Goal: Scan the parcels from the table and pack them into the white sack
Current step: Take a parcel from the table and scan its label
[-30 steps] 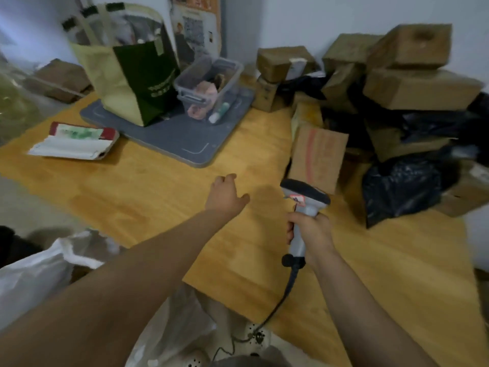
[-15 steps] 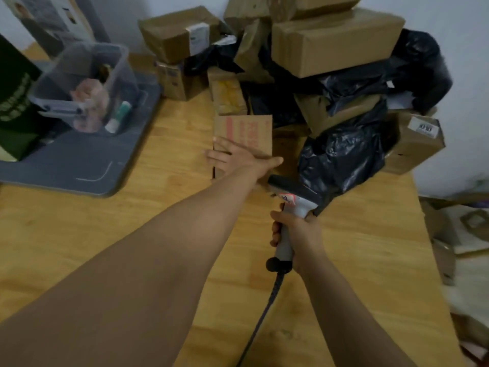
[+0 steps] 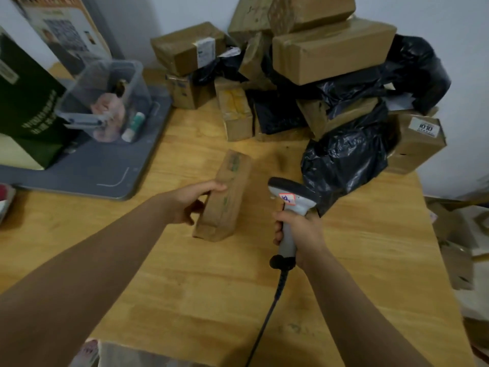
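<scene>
Pulled from the pile half a second ago, the brown parcel [image 3: 225,197] now tilts on edge over the surface [image 3: 211,287]. The left hand [image 3: 190,202] fingers grip its upper edge. At three o'clock, the right hand [image 3: 299,231] fingers wrap the scanner [image 3: 291,192]. The label may face away, so a scan could miss. The stack [image 3: 330,49] at twelve could slump.

Far left there's a grey tray [image 3: 111,181] with a clear plastic tub [image 3: 87,83] on it, a white and green tube [image 3: 136,124] inside, and a dark green bag [image 3: 23,102] just beside the tub. A printed poster board [image 3: 66,30] leans on the wall behind. Blurry cardboard [image 3: 455,255] sits off right.
</scene>
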`<state>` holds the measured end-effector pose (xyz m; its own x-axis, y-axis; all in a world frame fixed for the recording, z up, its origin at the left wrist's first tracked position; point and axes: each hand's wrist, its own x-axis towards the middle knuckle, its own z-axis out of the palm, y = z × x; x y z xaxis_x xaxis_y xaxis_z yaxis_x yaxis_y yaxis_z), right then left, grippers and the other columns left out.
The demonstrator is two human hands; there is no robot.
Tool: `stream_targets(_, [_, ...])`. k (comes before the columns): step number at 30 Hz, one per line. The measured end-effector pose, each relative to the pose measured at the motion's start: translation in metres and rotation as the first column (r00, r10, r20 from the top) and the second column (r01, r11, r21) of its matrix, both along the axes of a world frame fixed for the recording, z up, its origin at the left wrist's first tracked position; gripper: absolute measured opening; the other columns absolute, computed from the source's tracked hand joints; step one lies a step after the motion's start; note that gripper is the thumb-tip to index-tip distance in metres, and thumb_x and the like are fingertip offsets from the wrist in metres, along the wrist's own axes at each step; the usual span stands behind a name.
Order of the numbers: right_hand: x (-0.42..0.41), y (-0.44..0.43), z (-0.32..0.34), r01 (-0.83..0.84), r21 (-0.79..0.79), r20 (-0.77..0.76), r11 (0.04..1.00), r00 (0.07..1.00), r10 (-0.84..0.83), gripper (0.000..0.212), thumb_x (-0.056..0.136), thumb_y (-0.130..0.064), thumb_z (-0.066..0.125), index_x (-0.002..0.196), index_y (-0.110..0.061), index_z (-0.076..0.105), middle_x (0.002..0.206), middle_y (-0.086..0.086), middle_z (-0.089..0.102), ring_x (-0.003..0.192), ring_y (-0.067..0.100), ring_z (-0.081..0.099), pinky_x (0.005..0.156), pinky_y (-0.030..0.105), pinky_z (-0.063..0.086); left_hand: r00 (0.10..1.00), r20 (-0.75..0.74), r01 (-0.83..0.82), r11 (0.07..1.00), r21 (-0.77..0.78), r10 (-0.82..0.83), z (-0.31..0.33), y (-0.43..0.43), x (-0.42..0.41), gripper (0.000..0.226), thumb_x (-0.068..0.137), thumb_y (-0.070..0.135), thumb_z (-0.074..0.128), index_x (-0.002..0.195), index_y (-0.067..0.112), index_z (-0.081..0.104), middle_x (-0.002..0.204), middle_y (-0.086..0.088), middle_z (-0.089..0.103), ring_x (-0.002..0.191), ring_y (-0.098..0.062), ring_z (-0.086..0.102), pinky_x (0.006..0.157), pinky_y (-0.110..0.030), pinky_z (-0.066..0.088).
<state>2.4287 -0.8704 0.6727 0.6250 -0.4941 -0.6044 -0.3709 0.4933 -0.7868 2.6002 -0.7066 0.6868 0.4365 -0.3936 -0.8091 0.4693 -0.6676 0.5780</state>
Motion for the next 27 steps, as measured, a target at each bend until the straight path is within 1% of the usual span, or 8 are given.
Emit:
stream_targets(4, [-0.002, 0.018, 0.004, -0.076, 0.03, -0.03, 0.997, 0.997, 0.077, 0.016, 0.082, -0.003, 0.065, 0.068, -0.008, 0.058, 0.051, 0.006, 0.056, 0.041, 0.018, 0.05, 0.045, 0.028, 0.044, 0.951, 0.279, -0.105, 0.989, -0.103, 0.13, 0.013, 0.02, -0.006, 0.096, 0.072, 0.043, 0.078, 0.149, 0.045, 0.02, 0.148, -0.002, 0.039, 0.133, -0.027, 0.041, 0.109, -0.045, 0.032])
stream_targets(7, [-0.007, 0.029, 0.007, -0.096, 0.016, -0.041, 0.995, 0.994, 0.096, 0.016, 0.081, -0.003, 0.066, 0.068, -0.008, 0.059, 0.051, 0.007, 0.056, 0.041, 0.018, 0.05, 0.045, 0.028, 0.044, 0.683, 0.709, 0.118, 0.984, 0.13, -0.175, 0.022, 0.009, -0.016, 0.056, 0.096, 0.032, 0.052, 0.144, 0.049, 0.029, 0.15, 0.0, 0.039, 0.131, -0.023, 0.043, 0.096, -0.026, 0.038])
stream_targets(10, [-0.013, 0.036, 0.011, -0.093, -0.006, -0.052, 0.996, 0.994, 0.092, 0.014, 0.081, -0.002, 0.066, 0.07, -0.006, 0.058, 0.05, 0.007, 0.056, 0.041, 0.019, 0.05, 0.044, 0.028, 0.044, 0.472, 0.672, 0.181, 0.809, 0.559, -0.57, 0.02, 0.002, -0.028, 0.075, 0.084, 0.071, 0.041, 0.15, 0.042, 0.019, 0.139, -0.01, 0.044, 0.117, -0.03, 0.052, 0.09, -0.035, 0.047])
stream_targets(13, [-0.02, 0.044, 0.017, -0.113, -0.033, -0.064, 0.993, 0.992, 0.111, 0.012, 0.081, -0.002, 0.066, 0.071, -0.005, 0.06, 0.052, 0.007, 0.056, 0.043, 0.019, 0.05, 0.045, 0.028, 0.045, 0.494, 0.603, 0.195, 0.755, 0.626, -0.627, 0.026, 0.01, -0.023, 0.089, 0.081, 0.062, 0.057, 0.151, 0.043, 0.005, 0.139, -0.01, 0.047, 0.117, -0.03, 0.052, 0.089, -0.035, 0.048])
stream_targets(16, [-0.026, 0.054, 0.022, -0.156, -0.05, -0.054, 0.987, 0.987, 0.153, 0.01, 0.081, -0.002, 0.067, 0.073, -0.004, 0.061, 0.052, 0.008, 0.057, 0.043, 0.018, 0.051, 0.044, 0.026, 0.045, 0.696, 0.586, 0.17, 0.888, 0.427, -0.415, 0.036, 0.038, -0.016, 0.093, 0.082, 0.039, 0.068, 0.152, 0.038, 0.007, 0.144, -0.005, 0.045, 0.121, -0.028, 0.051, 0.09, -0.034, 0.046])
stream_targets(19, [-0.029, 0.069, 0.029, -0.216, -0.074, -0.038, 0.974, 0.976, 0.213, 0.009, 0.079, -0.001, 0.068, 0.075, -0.002, 0.061, 0.052, 0.009, 0.056, 0.041, 0.019, 0.05, 0.044, 0.027, 0.044, 0.859, 0.511, -0.124, 0.985, 0.117, 0.047, 0.034, 0.076, -0.024, 0.084, 0.079, 0.024, 0.075, 0.148, 0.024, 0.027, 0.128, -0.007, 0.055, 0.111, -0.032, 0.056, 0.079, -0.038, 0.051])
stream_targets(22, [-0.03, 0.087, 0.036, -0.315, -0.123, 0.005, 0.941, 0.948, 0.318, 0.011, 0.079, -0.003, 0.071, 0.077, -0.003, 0.06, 0.051, 0.007, 0.055, 0.041, 0.019, 0.047, 0.044, 0.026, 0.042, 0.851, 0.41, -0.349, 0.937, -0.025, 0.328, 0.028, 0.11, -0.035, 0.052, 0.08, 0.011, 0.074, 0.126, 0.009, 0.05, 0.108, -0.014, 0.064, 0.09, -0.026, 0.063, 0.068, -0.037, 0.055])
stream_targets(27, [-0.026, 0.116, 0.047, -0.5, -0.334, -0.083, 0.799, 0.86, 0.503, 0.017, 0.075, -0.01, 0.076, 0.076, -0.005, 0.06, 0.047, 0.001, 0.056, 0.036, 0.016, 0.047, 0.04, 0.023, 0.041, 0.772, 0.487, -0.416, 0.904, -0.102, 0.41, 0.041, 0.158, -0.037, 0.013, 0.078, 0.018, 0.076, 0.085, 0.014, 0.066, 0.091, -0.011, 0.066, 0.075, -0.021, 0.061, 0.072, -0.036, 0.055])
